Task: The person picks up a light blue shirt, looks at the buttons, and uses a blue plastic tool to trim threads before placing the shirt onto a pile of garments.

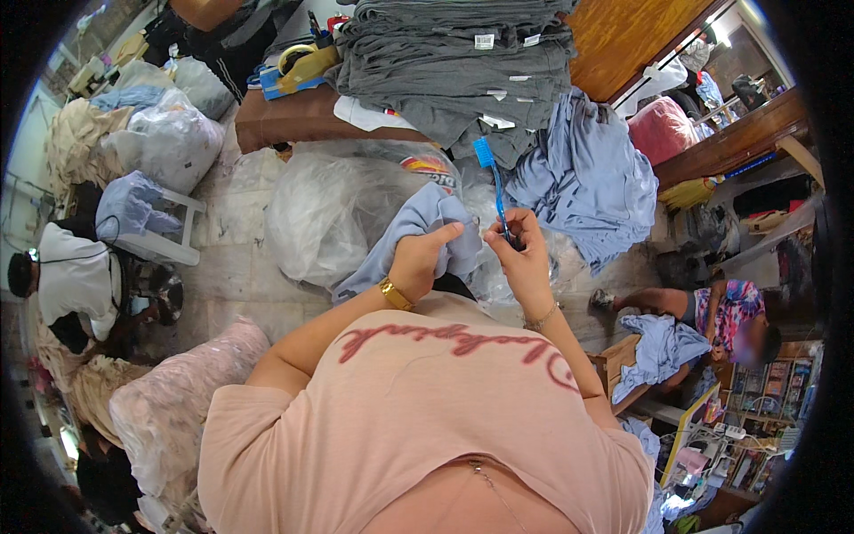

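My left hand (418, 265) grips a light blue-grey garment (427, 212) in front of my chest, thumb lying over the cloth. In my right hand (523, 258) a blue toothbrush (500, 198) stands nearly upright, bristle head up, its lower handle pinched between thumb and fingers. The brush is just right of the garment and apart from it. Clear plastic bags (311, 214) lie beyond my hands. A heap of light blue garments (583, 173) is to the right, beside a tall stack of folded dark grey garments (445, 76) bearing white tags.
A brown-covered table (267, 120) carries a tape roll (296, 59). Left are a white plastic stool (182, 240) with blue cloth, stuffed bags (173, 138) and a seated person (80, 280). A pink sack (191, 392) is near my left arm; another person (734, 316) sits right.
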Demonstrator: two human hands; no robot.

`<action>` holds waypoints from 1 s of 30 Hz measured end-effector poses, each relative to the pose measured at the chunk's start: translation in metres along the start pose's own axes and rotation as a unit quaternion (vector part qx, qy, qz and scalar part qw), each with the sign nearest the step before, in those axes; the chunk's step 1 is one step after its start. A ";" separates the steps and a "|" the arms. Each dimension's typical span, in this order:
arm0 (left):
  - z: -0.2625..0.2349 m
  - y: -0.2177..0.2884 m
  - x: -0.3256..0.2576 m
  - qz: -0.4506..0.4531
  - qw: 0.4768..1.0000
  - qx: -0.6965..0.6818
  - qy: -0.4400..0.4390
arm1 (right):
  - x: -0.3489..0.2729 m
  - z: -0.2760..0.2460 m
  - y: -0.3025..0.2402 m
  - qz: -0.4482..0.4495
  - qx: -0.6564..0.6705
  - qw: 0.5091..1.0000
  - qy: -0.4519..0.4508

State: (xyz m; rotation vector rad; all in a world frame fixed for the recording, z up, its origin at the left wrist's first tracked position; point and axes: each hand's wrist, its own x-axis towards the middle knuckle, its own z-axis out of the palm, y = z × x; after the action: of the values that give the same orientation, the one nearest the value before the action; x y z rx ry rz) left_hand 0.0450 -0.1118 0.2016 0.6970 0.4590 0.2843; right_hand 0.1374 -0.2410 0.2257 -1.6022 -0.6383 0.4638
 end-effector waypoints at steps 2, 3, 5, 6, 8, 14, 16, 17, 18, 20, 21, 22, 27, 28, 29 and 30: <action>-0.001 0.000 -0.001 0.008 1.000 0.014 -0.014 | 0.003 0.004 -0.008 0.034 0.000 0.999 0.004; -0.002 -0.004 0.001 0.014 1.000 0.008 -0.012 | 0.004 0.006 -0.011 0.050 0.000 0.999 0.004; -0.004 -0.005 0.001 0.011 1.000 0.006 -0.010 | 0.007 0.008 -0.010 0.049 0.010 0.999 -0.004; -0.004 -0.004 0.000 0.002 1.000 0.009 -0.009 | 0.008 0.009 -0.010 0.048 0.016 0.999 -0.008; -0.006 -0.005 0.000 -0.001 1.000 0.020 -0.007 | 0.011 0.010 0.000 0.032 0.028 0.999 -0.021; -0.016 -0.013 0.005 0.035 0.998 0.038 -0.027 | 0.013 0.015 0.008 0.002 -0.008 1.000 -0.012; -0.004 -0.006 0.000 0.039 0.997 0.050 -0.047 | 0.012 0.016 0.009 -0.011 -0.030 0.999 -0.003; -0.002 -0.004 -0.001 0.043 0.997 0.047 -0.052 | 0.012 0.017 0.012 -0.027 -0.042 0.999 0.002; 0.000 -0.003 -0.002 0.047 0.996 0.043 -0.056 | 0.011 0.018 0.013 -0.043 -0.054 0.998 0.008; -0.002 -0.004 -0.002 0.059 0.995 0.051 -0.058 | 0.010 0.020 0.010 -0.041 -0.085 0.995 0.019; -0.006 -0.007 -0.001 0.066 0.994 0.063 -0.054 | 0.010 0.021 0.008 -0.041 -0.100 0.994 0.023; -0.010 -0.010 0.000 0.073 0.993 0.075 -0.050 | 0.010 0.021 0.006 -0.032 -0.141 0.989 0.022; -0.021 -0.024 0.005 0.049 0.994 0.098 -0.015 | 0.010 0.031 0.000 -0.053 -0.253 0.965 0.047; -0.022 -0.028 0.008 0.083 0.989 0.119 -0.022 | 0.010 0.030 0.003 -0.071 -0.246 0.965 0.049; -0.025 -0.031 0.010 0.117 0.983 0.139 -0.030 | 0.009 0.029 0.003 -0.079 -0.235 0.968 0.046; -0.026 -0.031 0.010 0.111 0.978 0.174 -0.025 | 0.008 0.028 0.002 -0.084 -0.226 0.970 0.041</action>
State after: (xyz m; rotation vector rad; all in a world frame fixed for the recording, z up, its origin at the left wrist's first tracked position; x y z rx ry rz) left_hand 0.0441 -0.1160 0.1600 1.0982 0.3872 0.4007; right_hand 0.1264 -0.2150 0.2207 -1.9625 -0.8509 0.1258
